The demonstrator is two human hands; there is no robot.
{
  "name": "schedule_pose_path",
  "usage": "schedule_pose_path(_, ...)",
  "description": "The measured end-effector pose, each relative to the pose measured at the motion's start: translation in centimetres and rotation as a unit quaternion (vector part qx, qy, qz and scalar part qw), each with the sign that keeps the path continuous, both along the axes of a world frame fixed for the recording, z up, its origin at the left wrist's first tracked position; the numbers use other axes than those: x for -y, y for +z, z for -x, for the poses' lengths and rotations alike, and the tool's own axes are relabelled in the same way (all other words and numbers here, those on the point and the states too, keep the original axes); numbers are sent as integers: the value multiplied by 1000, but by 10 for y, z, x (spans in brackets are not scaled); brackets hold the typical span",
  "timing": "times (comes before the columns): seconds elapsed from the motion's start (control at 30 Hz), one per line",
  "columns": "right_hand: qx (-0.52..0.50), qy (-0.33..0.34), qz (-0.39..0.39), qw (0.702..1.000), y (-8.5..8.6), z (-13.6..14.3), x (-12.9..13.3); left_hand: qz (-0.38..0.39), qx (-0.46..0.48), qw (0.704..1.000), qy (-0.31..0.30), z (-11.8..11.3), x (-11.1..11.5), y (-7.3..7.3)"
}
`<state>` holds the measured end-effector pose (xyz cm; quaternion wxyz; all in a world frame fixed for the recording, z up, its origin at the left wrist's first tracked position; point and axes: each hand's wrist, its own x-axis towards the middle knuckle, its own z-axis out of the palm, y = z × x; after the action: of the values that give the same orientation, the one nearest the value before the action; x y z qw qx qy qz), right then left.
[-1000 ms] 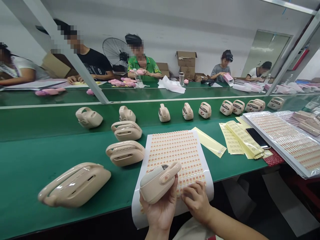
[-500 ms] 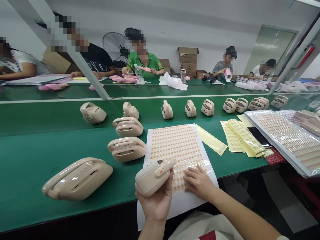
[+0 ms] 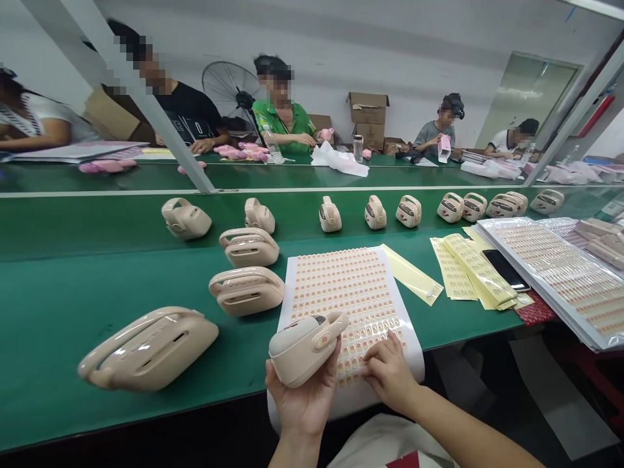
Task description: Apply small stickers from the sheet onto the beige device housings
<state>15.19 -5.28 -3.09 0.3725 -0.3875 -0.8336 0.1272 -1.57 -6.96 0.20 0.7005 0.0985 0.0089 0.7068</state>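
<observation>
Head view: my left hand [image 3: 305, 396] cups a beige handheld fan casing [image 3: 305, 348], fingers wrapped under it, handle side tilted up toward 2 o'clock. It hangs just above the near edge of the sticker sheet [image 3: 341, 286], about where it was half a second ago, only a touch higher.

My right hand [image 3: 387, 370] has slid back from the middle rows to the sheet's near edge at 4 o'clock of the casing. Fingertips [image 3: 373, 354] are pressed together on the lowest sticker row; looks like a pinch at one sticker, but I can't tell if one has lifted.

My read: sticker pick in progress, the casing waiting for it.

At 9 to 11 o'clock, three more beige casings [image 3: 246, 290] lie on the green conveyor belt [image 3: 97, 279].
</observation>
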Motion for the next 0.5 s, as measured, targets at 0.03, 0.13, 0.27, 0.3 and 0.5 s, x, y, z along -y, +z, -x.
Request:
schedule_pose_path(0.03, -36, 1, 67, 997, 11, -3, -4, 7, -26, 999, 18, 2, 1, -2)
schedule_pose_path(0.13, -185, -7, 252, 950, 57, -13, -18, 38, -213, 973, 84, 12, 5, -9)
schedule_pose_path(0.27, -247, 61, 367, 895, 121, -12, -32, -7, -550, 816, 179, 30, 5, -13)
schedule_pose_path(0.3, -231, 78, 369, 897, 132, -9, -33, -41, -597, 779, 187, 33, 4, -13)
schedule_pose_path(0.5, -102, 75, 304, 944, 142, 14, -31, -101, -592, 792, 109, 41, -4, 1)
